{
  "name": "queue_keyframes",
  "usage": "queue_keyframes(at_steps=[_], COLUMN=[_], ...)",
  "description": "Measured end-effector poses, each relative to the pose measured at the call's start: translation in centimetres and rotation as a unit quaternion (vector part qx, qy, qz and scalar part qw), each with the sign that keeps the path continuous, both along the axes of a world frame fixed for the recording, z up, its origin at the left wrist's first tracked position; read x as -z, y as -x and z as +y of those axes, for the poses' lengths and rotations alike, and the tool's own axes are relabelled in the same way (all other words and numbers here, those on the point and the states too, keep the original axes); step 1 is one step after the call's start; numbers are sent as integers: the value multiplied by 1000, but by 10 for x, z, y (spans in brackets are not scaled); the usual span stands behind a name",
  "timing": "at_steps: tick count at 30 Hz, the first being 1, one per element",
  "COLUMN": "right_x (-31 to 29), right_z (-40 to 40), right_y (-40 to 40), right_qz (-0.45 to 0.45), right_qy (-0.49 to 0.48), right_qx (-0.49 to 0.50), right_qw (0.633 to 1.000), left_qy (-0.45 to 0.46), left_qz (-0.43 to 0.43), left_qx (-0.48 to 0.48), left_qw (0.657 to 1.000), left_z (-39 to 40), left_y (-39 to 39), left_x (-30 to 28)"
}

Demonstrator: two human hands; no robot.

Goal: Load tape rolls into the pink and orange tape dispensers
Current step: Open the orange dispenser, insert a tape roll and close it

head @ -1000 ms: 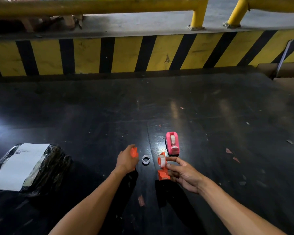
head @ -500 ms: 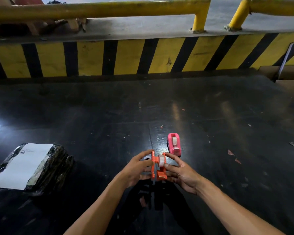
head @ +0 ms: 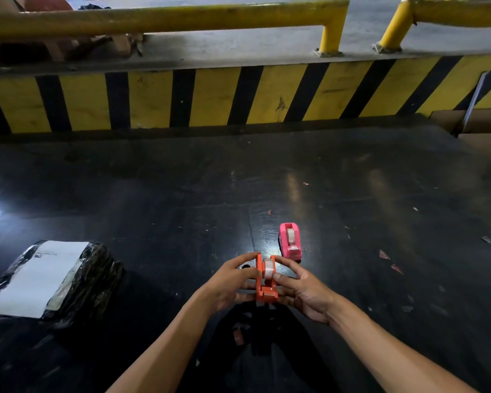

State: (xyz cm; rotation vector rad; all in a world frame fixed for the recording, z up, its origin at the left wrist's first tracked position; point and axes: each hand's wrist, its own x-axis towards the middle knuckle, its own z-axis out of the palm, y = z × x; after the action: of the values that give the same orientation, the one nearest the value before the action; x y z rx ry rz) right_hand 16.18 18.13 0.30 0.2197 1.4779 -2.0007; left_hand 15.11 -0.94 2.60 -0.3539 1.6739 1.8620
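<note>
The orange tape dispenser [head: 264, 290] is held just above the black table between both hands, with a clear tape roll [head: 268, 268] sitting between its two sides. My left hand [head: 229, 282] presses on its left side and my right hand [head: 301, 290] grips its right side. The pink tape dispenser [head: 289, 240] stands on the table just beyond, with a tape roll inside it. A small ring-shaped part [head: 245, 266] lies on the table, mostly hidden behind my left fingers.
A black plastic-wrapped parcel with a white label [head: 47, 279] lies on the black table [head: 380, 208] at the left. A yellow-and-black striped barrier [head: 238, 97] runs along the far edge. Cardboard boxes [head: 482, 129] stand at the far right. Small scraps dot the surface.
My left hand brought the orange side piece from the table to the dispenser half in my right hand. Both hands now hold the two pieces together around the tape roll.
</note>
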Motion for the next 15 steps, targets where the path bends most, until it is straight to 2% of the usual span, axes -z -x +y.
queue_keyframes(at_steps=[15], right_x=[15], right_z=[4], right_y=[5], right_qz=[15], right_qy=[-27], right_qx=[-12], right_qw=[999], left_qy=[-11], left_qz=[-10], left_qx=[13], left_qw=[1000], left_z=[-5], left_y=[2], left_x=[12])
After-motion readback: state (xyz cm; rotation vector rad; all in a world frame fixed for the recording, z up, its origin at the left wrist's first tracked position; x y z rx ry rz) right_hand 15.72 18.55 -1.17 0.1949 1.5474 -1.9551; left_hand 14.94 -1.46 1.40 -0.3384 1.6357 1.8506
